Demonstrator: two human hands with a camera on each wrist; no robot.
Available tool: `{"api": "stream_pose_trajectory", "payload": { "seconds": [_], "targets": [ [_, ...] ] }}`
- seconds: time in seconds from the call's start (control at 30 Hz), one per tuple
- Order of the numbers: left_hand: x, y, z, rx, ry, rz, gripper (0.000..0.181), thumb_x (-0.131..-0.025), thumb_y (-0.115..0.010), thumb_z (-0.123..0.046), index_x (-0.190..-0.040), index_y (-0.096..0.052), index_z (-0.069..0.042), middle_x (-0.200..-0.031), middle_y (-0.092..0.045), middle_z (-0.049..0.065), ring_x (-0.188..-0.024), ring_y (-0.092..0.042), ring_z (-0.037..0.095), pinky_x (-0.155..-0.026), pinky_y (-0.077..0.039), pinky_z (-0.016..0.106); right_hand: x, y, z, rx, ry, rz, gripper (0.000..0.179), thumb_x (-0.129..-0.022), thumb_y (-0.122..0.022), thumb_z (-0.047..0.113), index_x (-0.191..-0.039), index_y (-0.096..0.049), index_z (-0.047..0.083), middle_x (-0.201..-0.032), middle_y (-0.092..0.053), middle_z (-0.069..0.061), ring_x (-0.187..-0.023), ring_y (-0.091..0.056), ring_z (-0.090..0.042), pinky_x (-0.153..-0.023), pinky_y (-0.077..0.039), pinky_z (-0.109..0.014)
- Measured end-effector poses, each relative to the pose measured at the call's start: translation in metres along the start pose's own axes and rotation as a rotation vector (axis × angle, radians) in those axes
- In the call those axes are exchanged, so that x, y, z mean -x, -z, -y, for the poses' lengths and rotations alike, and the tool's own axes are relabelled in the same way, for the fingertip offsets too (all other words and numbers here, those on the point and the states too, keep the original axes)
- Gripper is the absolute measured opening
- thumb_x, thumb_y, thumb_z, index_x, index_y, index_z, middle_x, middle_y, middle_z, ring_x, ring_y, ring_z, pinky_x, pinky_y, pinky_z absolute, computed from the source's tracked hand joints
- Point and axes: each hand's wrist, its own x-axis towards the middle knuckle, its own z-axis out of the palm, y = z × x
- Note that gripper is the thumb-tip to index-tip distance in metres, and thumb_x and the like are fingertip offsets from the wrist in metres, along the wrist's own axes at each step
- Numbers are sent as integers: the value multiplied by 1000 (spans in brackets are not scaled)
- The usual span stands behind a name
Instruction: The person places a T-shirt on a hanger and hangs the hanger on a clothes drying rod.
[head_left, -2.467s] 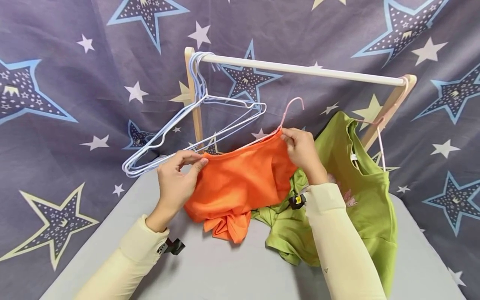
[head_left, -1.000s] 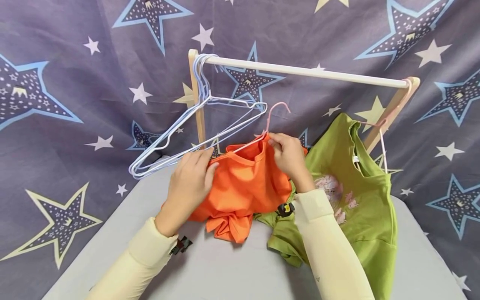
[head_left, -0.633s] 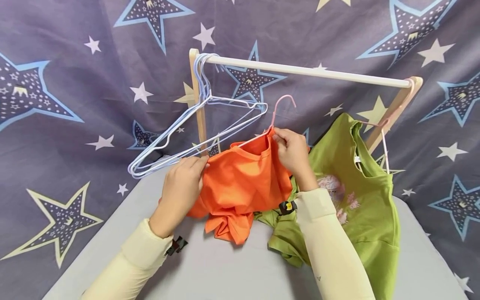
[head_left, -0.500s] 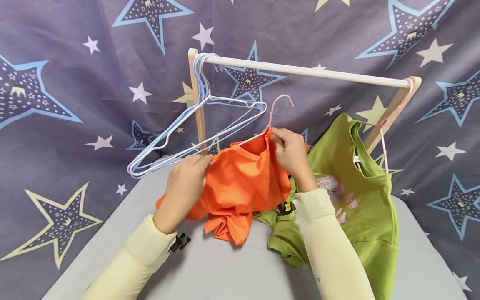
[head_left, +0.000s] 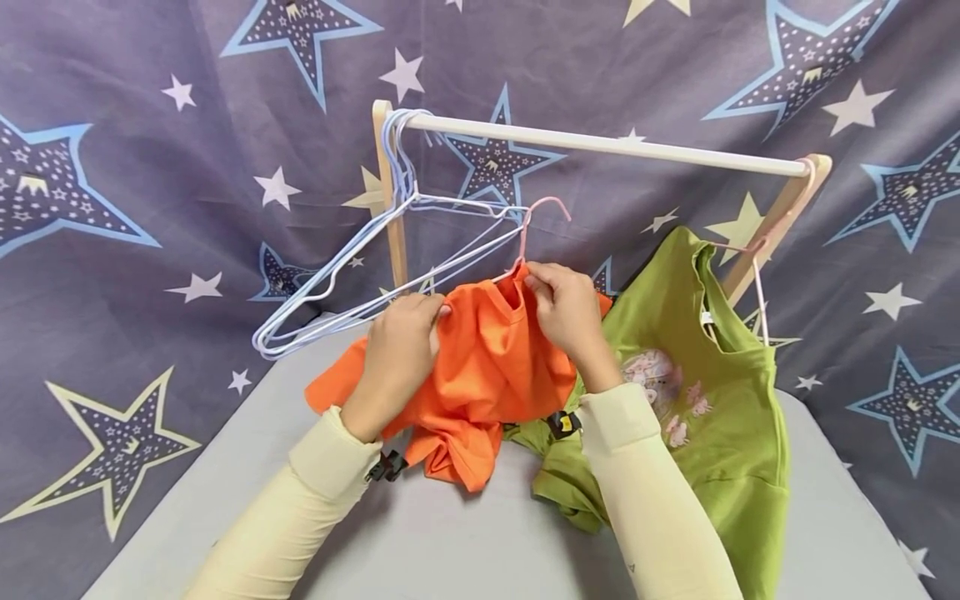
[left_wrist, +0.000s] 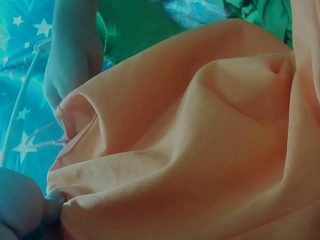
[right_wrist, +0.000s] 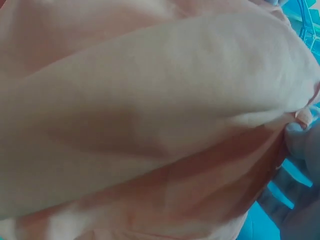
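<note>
An orange shirt (head_left: pixel 480 358) hangs bunched between my two hands, its lower part crumpled on the table. At its left shoulder my left hand (head_left: pixel 401 354) pinches the cloth; the thumb and the pinched fold also show in the left wrist view. My right hand (head_left: pixel 566 312) grips the neckline beside the hook of a pink hanger (head_left: pixel 523 237). Most of that hanger is inside the shirt, and the cloth hides its arms. In the right wrist view the thumb of the right hand (right_wrist: pixel 302 150) presses on the collar edge.
A small rack with a white rail (head_left: pixel 600 146) stands behind. Several blue and white hangers (head_left: pixel 330 267) hang at its left end, close to my left hand. A green shirt (head_left: pixel 727 417) hangs on another pink hanger at the right end. A grey table (head_left: pixel 465 550) lies below.
My left hand has moved right and inward along the shirt, bringing the two hands closer. The neckline now gapes less wide, and an orange sleeve spreads out left. The pink hook has shifted left.
</note>
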Motion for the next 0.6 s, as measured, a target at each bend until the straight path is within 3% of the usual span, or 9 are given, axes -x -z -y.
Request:
{"api": "stream_pose_trajectory", "payload": {
  "seconds": [0.27, 0.6],
  "targets": [
    [3, 3, 6, 77, 50, -133, 10, -95, -69, -7, -96, -76, 0, -86, -72, 14, -81, -70, 37, -70, -55, 53, 5, 5, -9, 70, 1, 46, 25, -101, -65, 16, -120, -74, 5, -113, -74, -13, -106, -68, -34, -99, -51, -47],
    [7, 11, 11, 98, 66, -184, 7, -94, -69, -5, -93, -74, 0, -84, -71, 15, -75, -68, 38, -68, -55, 53, 9, 7, -28, 131, -28, 64, 21, -101, -61, 11, -117, -74, 7, -107, -73, -13, -102, -67, -36, -93, -52, -49]
  ]
}}
